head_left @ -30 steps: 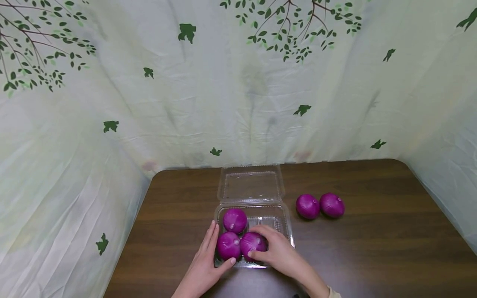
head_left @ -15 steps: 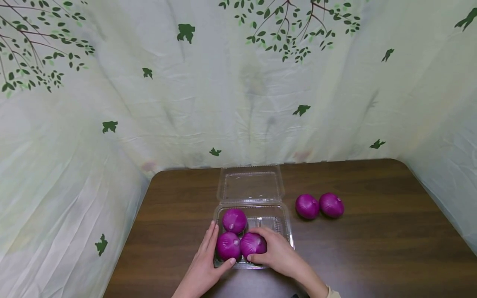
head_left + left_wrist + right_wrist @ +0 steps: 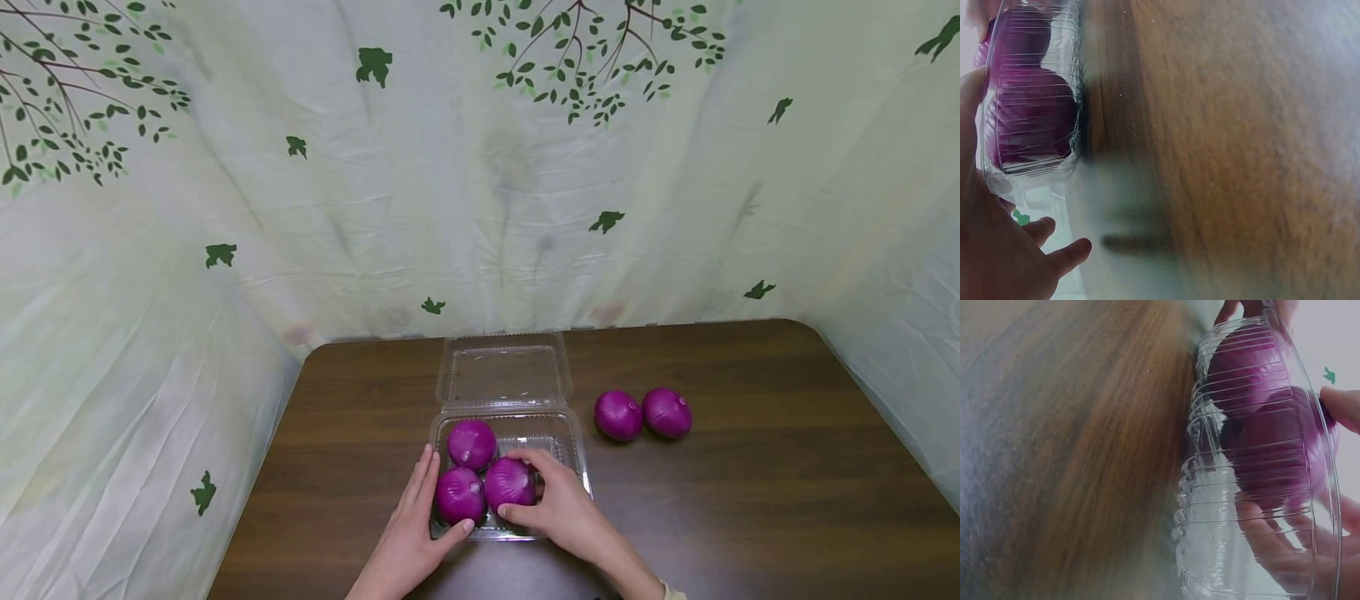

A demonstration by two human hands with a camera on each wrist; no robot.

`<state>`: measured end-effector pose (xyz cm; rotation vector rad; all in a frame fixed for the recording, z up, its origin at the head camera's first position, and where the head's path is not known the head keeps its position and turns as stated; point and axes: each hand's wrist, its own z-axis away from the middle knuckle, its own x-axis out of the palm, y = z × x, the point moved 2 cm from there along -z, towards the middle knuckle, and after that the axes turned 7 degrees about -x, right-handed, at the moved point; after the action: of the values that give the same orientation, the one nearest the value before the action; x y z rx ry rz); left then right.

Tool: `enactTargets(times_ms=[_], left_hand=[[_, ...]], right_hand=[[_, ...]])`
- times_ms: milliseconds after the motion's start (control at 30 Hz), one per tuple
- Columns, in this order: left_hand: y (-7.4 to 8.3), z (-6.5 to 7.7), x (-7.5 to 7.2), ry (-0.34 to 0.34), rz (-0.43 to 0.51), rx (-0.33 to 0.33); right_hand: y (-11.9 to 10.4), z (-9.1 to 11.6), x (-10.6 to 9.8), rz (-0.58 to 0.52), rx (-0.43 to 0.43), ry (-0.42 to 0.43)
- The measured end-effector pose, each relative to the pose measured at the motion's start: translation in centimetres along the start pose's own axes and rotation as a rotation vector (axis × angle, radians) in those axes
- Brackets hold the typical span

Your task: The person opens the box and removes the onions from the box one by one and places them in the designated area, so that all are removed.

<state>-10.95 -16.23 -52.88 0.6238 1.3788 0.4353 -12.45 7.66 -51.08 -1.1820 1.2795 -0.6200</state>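
Note:
In the head view, a clear plastic clamshell container (image 3: 573, 433) lies with its lid (image 3: 504, 371) folded back. Three red onions are inside: a rear one (image 3: 472, 444), a front left one (image 3: 460, 495) and a front right one (image 3: 509, 483). My right hand (image 3: 566, 508) holds the front right onion between thumb and fingers, with a small gap beside the palm. Along the container's left wall lies my left hand (image 3: 408, 533), fingers straight and thumb at the front left corner. Through the clear wall, the right wrist view shows my right fingers (image 3: 1260, 534) inside the container.
Two more red onions, a left one (image 3: 618, 416) and a right one (image 3: 667, 413), sit side by side right of the container on the brown wooden table (image 3: 750, 500). A pale cloth (image 3: 487, 183) with leaf and bird prints hangs behind and beside the table.
The front right onion has shifted slightly backward in the container, and my right fingers have loosened a little around it. My left hand has stayed in place.

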Motion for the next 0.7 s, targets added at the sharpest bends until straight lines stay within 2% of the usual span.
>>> enactTargets(times_ms=[133,333,533,700], left_hand=[[-0.1,0.0,0.0,-0.002,0.001,-0.007],[-0.1,0.0,0.0,0.001,-0.005,-0.005],[-0.1,0.0,-0.1,0.005,-0.003,0.003],[0.0,0.0,-0.1,-0.001,-0.004,-0.001]], right_hand=[[-0.2,0.1,-0.1,-0.102,0.008,0.047],[-0.4,0.1,-0.4,-0.198,-0.043,0.163],[-0.5,0.4,-0.7,-0.323,-0.046,0.185],[-0.7,0.7,-1.0,-0.344,-0.091,0.218]])
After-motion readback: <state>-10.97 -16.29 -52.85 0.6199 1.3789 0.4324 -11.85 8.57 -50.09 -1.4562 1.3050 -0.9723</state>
